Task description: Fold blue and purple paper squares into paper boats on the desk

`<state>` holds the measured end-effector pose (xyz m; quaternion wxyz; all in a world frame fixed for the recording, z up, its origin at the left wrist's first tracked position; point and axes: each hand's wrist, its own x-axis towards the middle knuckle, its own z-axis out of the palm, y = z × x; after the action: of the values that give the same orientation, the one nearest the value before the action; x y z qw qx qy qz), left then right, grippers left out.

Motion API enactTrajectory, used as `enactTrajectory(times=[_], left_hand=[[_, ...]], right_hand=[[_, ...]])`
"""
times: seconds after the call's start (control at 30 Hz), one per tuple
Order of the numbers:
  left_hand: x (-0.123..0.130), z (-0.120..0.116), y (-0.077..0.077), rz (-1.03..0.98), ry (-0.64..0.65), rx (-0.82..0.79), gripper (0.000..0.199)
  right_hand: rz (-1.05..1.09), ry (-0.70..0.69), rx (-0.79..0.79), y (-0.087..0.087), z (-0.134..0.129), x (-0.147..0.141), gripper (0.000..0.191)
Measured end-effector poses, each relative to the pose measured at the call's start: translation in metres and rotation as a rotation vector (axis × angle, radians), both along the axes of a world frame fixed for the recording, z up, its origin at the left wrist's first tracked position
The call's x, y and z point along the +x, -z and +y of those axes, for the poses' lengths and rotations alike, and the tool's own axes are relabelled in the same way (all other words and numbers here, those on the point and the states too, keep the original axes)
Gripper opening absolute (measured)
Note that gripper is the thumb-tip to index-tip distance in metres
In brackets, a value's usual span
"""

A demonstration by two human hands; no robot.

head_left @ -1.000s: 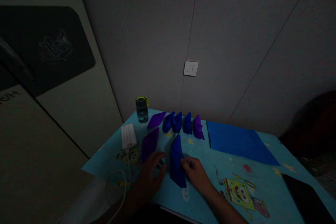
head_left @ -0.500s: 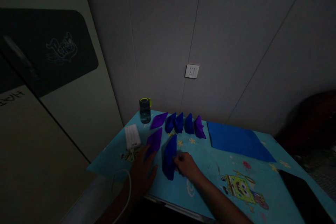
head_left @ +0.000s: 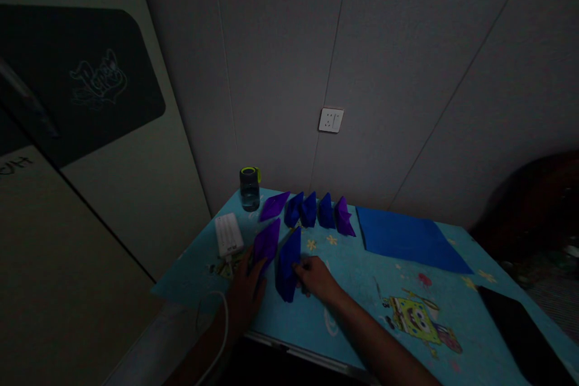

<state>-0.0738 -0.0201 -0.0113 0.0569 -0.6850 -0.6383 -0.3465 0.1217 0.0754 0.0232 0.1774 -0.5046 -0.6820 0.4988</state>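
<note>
My right hand (head_left: 313, 277) pinches the right edge of a blue folded-paper boat (head_left: 288, 262), which lies lengthwise near the table's front edge. To its left is a purple folded-paper boat (head_left: 267, 240). My left hand (head_left: 246, 286) rests by the purple boat's lower end, fingers stretched out and touching it, thumb apart. Behind them runs a row of paper boats: a flatter purple one (head_left: 274, 206), several blue ones including one (head_left: 326, 212) toward the right, and a purple one (head_left: 344, 218) at the right end.
A water bottle (head_left: 249, 190) stands at the back left, with a white power bank (head_left: 228, 234) in front. Its cable (head_left: 225, 319) passes over my left forearm. Blue sheets (head_left: 407, 240) lie right of the boats; a dark flat device (head_left: 520, 329) is at the right edge. Wall behind.
The blue boat, pinched by my right hand, has shifted slightly left toward the purple one. My left hand has moved slightly, still at the purple boat's end. The view has shifted a little.
</note>
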Motion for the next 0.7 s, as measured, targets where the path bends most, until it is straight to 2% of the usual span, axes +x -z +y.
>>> enactTrajectory(times=[0.53, 0.7], left_hand=[[0.0, 0.01, 0.014, 0.002, -0.089, 0.097, 0.032], [0.0, 0.015, 0.014, 0.015, -0.096, 0.138, 0.034]], right_hand=[[0.015, 0.001, 0.022, -0.004, 0.002, -0.01, 0.03], [0.034, 0.016, 0.124, -0.013, -0.009, 0.008, 0.035]])
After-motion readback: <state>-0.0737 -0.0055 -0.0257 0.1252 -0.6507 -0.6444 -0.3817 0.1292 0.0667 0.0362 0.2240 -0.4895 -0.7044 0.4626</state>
